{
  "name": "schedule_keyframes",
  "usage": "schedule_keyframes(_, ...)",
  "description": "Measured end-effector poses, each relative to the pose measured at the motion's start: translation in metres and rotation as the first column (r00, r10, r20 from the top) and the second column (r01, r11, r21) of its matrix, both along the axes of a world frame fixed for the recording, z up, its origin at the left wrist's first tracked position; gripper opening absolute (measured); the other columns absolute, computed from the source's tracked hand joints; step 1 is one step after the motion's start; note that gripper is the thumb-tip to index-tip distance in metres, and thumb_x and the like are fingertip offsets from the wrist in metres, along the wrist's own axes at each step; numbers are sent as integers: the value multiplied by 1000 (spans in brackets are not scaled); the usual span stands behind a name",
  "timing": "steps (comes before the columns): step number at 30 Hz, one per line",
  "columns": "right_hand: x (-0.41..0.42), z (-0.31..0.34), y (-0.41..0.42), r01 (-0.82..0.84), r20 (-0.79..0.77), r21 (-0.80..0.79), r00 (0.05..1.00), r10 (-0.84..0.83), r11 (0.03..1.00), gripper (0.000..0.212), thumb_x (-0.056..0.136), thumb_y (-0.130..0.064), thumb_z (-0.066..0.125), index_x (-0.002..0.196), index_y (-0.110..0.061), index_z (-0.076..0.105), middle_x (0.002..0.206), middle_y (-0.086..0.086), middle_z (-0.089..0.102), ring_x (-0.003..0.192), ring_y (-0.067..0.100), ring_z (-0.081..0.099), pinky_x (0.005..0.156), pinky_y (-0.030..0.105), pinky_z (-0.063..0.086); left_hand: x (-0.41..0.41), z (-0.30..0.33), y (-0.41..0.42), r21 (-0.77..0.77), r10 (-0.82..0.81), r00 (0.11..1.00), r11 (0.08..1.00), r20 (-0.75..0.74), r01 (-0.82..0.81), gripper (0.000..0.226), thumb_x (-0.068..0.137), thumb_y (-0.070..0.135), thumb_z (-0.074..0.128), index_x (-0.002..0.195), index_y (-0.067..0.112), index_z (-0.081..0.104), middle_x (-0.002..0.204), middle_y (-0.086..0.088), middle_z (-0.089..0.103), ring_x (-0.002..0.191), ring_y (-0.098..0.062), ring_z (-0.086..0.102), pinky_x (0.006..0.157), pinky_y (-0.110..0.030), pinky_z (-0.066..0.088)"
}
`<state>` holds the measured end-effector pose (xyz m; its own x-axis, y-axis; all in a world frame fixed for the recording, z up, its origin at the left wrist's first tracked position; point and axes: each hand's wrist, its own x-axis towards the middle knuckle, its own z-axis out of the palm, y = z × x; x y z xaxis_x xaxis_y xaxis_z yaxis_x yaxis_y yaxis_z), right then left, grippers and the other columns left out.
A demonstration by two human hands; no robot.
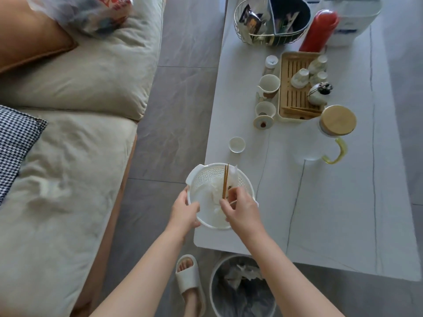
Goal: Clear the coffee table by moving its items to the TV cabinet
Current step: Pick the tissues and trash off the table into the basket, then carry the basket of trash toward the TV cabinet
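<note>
Both hands work the colander [207, 179]: left hand [186, 211] grips its rim, right hand [240, 208] pinches chopsticks [225, 180] inside; tilting could spill them.

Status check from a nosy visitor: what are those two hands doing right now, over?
Left hand grips white colander rim at table corner. Right hand pinches chopsticks inside it. Small cup just beyond; tea tray, jug not yet moved.
</note>
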<state>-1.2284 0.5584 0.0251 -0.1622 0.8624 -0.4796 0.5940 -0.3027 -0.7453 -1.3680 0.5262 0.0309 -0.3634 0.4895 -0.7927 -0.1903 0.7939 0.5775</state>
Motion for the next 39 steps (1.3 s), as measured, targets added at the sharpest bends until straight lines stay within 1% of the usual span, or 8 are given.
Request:
schedule_keyframes(4,40,19,2,-92,127,157,989,73,983,8,88,-19,58,96,-17,58,90,-3,58,79,16,58,71,37,54,30,23,0,9,43,999,999,32,-44,63,84,-6,40,135,30,43,96,7,58,86,-16,58,63,-34,57)
schedule_keyframes(8,84,53,1,-125,231,148,969,89,981,24,90,-16,56,114,-13,56,103,0,51,81,14,53,71,30,50,54,60,-8,15,106,993,994,43,-107,64,85,-6,41,138,30,41,105,0,57,96,-22,57,75,-43,57)
schedule_keyframes(13,119,106,-11,-131,281,163,956,81,978,45,85,-22,64,125,-12,48,119,5,48,106,19,48,81,27,41,85,108,-28,64,156,986,985,53,-160,66,85,-5,43,140,33,37,100,8,56,89,-14,56,74,-41,58)
schedule_keyframes(15,131,126,-19,-28,211,133,977,-1,991,51,84,-23,65,129,-12,45,121,4,49,109,19,48,85,27,42,95,127,-38,83,173,983,980,67,-179,67,87,-6,45,141,32,36,111,2,55,91,-14,56,62,-34,59)
schedule_keyframes(18,144,154,-35,195,-24,-78,980,-197,978,42,86,-23,63,124,-11,49,109,2,57,92,14,55,71,23,47,108,150,-54,125,169,981,976,91,-179,66,89,-4,46,143,30,33,132,-5,47,95,-15,53,50,-26,56)
schedule_keyframes(22,157,185,-60,270,-295,-342,879,-376,900,26,89,-11,58,115,-10,54,112,10,61,96,21,62,64,30,57,120,180,-76,184,84,992,978,97,-101,63,91,6,52,145,28,30,139,-4,43,101,-16,51,55,-29,58)
schedule_keyframes(28,180,223,-118,387,-362,-243,814,-454,889,33,87,-12,61,119,-11,56,112,10,64,100,26,63,68,36,60,124,217,-112,226,-62,994,973,84,42,45,97,38,43,138,19,41,131,-6,52,119,-26,51,79,-38,53)
schedule_keyframes(39,215,283,-262,655,-464,-194,594,-657,730,23,87,-10,61,108,-20,59,108,5,66,100,25,63,67,40,61,140,284,-188,474,-356,932,832,59,288,36,94,24,53,129,14,50,113,-6,62,101,-21,62,63,-27,55)
